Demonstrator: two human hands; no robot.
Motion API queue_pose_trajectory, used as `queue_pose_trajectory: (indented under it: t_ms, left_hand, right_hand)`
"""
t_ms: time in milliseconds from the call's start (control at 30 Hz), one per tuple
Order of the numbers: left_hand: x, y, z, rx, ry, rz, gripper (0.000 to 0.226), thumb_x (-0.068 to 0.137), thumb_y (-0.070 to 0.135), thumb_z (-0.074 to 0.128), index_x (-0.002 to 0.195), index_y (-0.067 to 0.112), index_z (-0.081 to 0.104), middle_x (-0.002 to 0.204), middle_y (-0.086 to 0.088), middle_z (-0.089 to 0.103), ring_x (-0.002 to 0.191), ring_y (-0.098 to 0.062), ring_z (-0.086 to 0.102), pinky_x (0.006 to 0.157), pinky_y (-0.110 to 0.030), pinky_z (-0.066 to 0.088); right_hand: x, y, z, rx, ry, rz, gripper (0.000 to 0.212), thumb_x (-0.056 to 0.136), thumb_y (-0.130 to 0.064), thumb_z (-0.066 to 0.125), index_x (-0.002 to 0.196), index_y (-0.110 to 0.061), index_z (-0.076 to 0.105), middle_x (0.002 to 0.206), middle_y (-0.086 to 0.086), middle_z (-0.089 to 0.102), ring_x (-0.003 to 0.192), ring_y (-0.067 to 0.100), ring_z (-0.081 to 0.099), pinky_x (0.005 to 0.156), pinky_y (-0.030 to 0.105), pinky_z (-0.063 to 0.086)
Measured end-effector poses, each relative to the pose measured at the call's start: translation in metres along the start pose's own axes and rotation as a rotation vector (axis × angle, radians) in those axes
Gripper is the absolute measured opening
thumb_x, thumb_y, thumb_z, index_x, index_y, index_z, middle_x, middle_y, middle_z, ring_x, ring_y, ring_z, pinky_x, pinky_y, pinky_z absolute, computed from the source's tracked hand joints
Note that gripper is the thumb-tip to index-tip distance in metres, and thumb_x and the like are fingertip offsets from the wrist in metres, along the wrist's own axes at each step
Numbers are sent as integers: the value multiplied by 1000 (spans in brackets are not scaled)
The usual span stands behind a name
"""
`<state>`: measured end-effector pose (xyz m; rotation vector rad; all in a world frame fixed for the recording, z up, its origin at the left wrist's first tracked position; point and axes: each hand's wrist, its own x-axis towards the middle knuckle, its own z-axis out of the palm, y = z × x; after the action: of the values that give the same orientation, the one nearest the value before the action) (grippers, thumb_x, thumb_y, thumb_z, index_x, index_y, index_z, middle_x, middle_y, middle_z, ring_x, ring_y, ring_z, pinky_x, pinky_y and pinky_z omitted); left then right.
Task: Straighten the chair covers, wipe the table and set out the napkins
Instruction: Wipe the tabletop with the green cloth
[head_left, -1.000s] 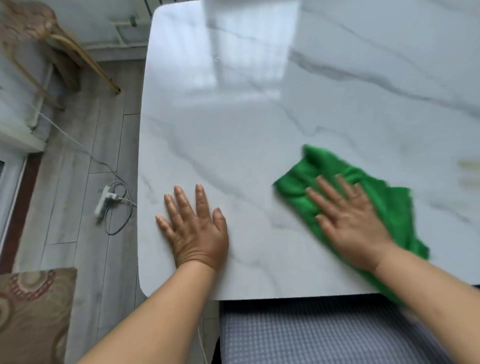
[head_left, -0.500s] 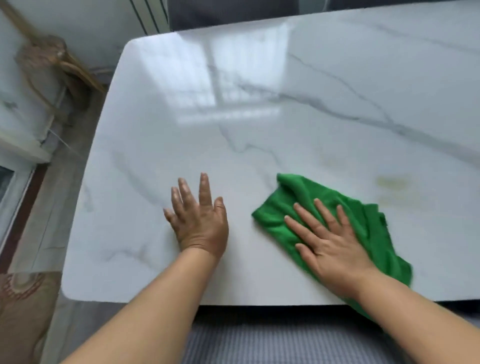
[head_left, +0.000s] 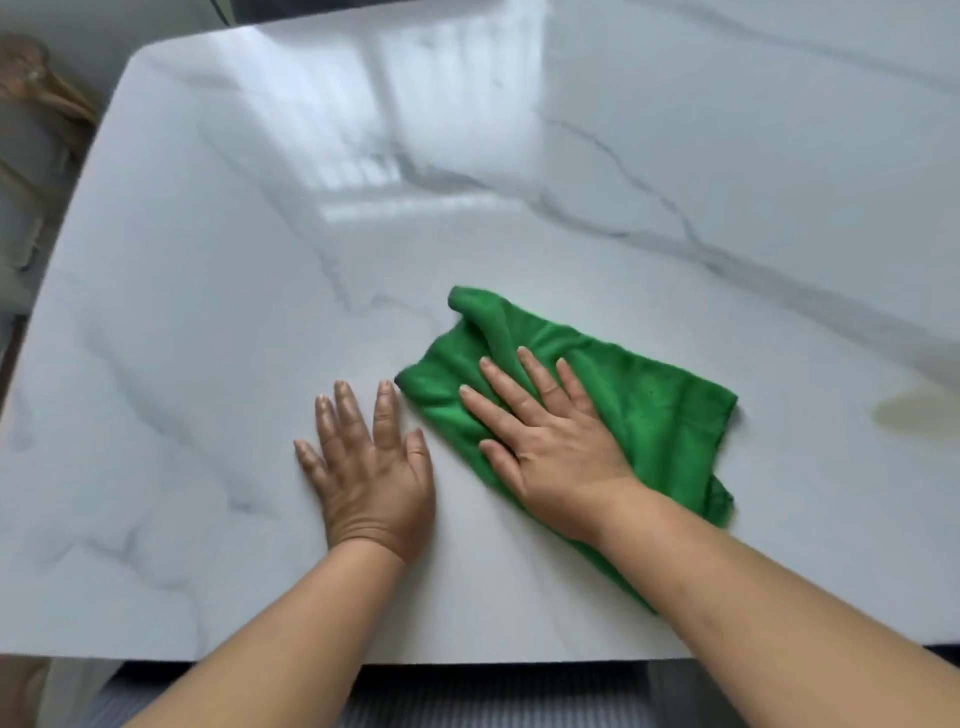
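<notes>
A glossy white marble table (head_left: 218, 291) fills the view. On it lies a rumpled green cloth (head_left: 649, 410), right of centre near the front edge. My right hand (head_left: 545, 447) presses flat on the cloth's left part with straight, spread fingers. My left hand (head_left: 371, 467) rests flat on the bare tabletop just left of the cloth, its fingertips close to the cloth's corner. No napkins or chair covers are clearly in view.
A yellowish stain (head_left: 909, 415) marks the table at the far right. A grey checked fabric (head_left: 467, 701) shows below the table's front edge. A blurred brownish chair (head_left: 36, 98) stands beyond the table's left corner.
My right hand has slid the green cloth leftward, up to my left hand. The left hand stayed planted. The view has shifted forward and right, showing more of the tabletop.
</notes>
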<state>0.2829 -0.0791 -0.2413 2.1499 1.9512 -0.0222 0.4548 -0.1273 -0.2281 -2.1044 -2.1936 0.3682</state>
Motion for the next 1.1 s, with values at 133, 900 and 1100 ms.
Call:
queue_pose_trajectory:
  t_ms: [133,900,1100]
  left_hand:
    - [1,8,1,6,-23,13,75,81,52,5,152,27,13,161,-10,1,147,-28,-4,115,-54,-5]
    - [11,3,7,9,-4,33,67,87,43,16,151,22,16,159,-16,11,146,-34,6,113,-57,-1]
    - [15,2,3,-10,-33,-3,75,81,48,6,152,25,11,160,-11,-4,147,-29,-9,113,-54,-10]
  right_hand:
    - [-6,86,-21,-81,-19,134,61,94,-54,20,152,-36,22,161,-4,20,149,30,11,119,49,3]
    - [76,106,-36,-37,33,691,59,100,-46,17,156,-30,5,164,-2,-4,149,29,-8,119,51,-5]
    - [58,-4,-5,-21,10,333,59,99,-47,21,155,-30,12,164,-2,2,150,29,-6,119,48,-7]
